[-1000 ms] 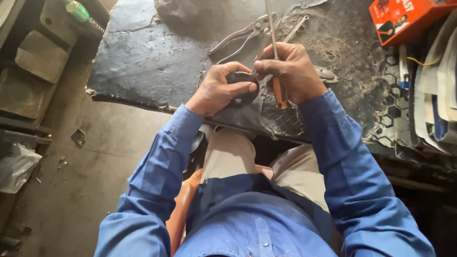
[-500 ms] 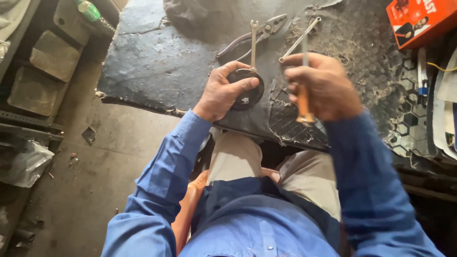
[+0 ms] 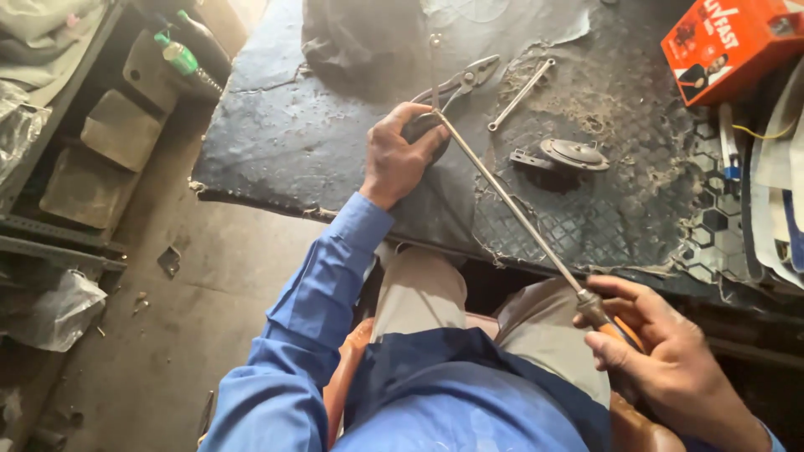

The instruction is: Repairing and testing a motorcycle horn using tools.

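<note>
My left hand [image 3: 402,155] presses down on a small black round part [image 3: 424,127] on the dark rubber mat [image 3: 301,142], mostly covering it. My right hand [image 3: 662,360] sits low near my lap and grips the orange handle of a long screwdriver [image 3: 511,205]. Its thin metal shaft runs up and left, and the tip meets the round part under my left fingers. Both arms wear blue sleeves.
On the mat lie pliers [image 3: 465,79], a slim spanner [image 3: 521,94] and a grey round disc with a bracket [image 3: 569,155]. An orange box [image 3: 729,46] stands at the back right. A green-capped bottle [image 3: 180,57] and dark blocks sit at the left, over a concrete floor.
My right hand has pulled back from above the mat down toward my lap, drawing the screwdriver out to a long slant. The left hand has stayed on the round part.
</note>
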